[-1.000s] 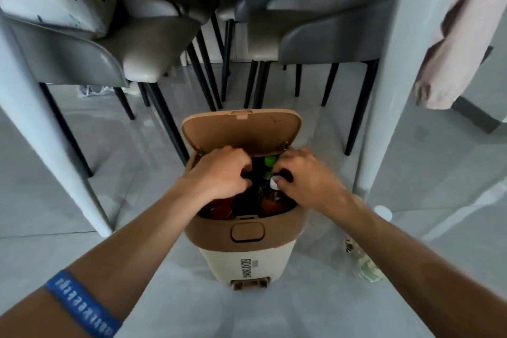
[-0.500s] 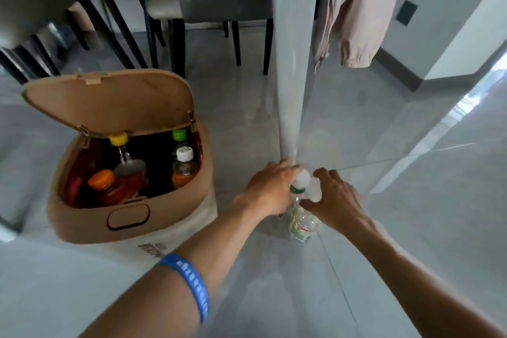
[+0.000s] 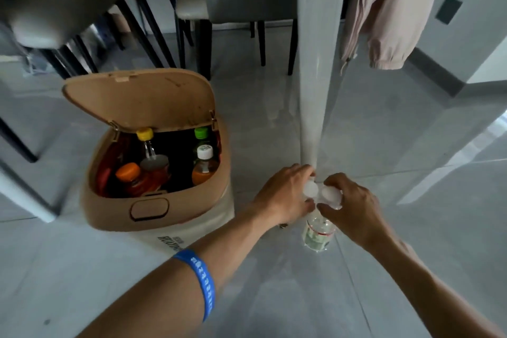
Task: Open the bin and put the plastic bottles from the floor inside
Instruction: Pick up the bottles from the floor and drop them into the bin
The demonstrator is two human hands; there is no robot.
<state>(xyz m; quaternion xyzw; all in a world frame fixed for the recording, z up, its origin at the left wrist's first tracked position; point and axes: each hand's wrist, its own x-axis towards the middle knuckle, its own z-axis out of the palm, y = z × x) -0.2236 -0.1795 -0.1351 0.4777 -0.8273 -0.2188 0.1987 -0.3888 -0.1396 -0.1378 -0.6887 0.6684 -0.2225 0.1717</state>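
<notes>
Bin (image 3: 153, 208) lid (image 3: 137, 99) up, bottles (image 3: 204, 164) inside; black print on its white base cut off by the arm, unreadable. Blue wristband (image 3: 201, 280) text too small to read. Left hand (image 3: 285, 195) fingers curled round a white cap (image 3: 310, 189); right hand (image 3: 354, 208) pinches the other cap (image 3: 330, 195). Only one clear bottle (image 3: 318, 233) body shows, on the floor by the table leg (image 3: 315, 90); label illegible.

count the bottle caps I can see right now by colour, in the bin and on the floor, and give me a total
White caps: 3, one in the bin, one under the left hand, one under the right hand
Yellow cap: 1
Green cap: 1
Orange cap: 1
Total: 6 caps, four in the open bin and two on the floor bottles.
</notes>
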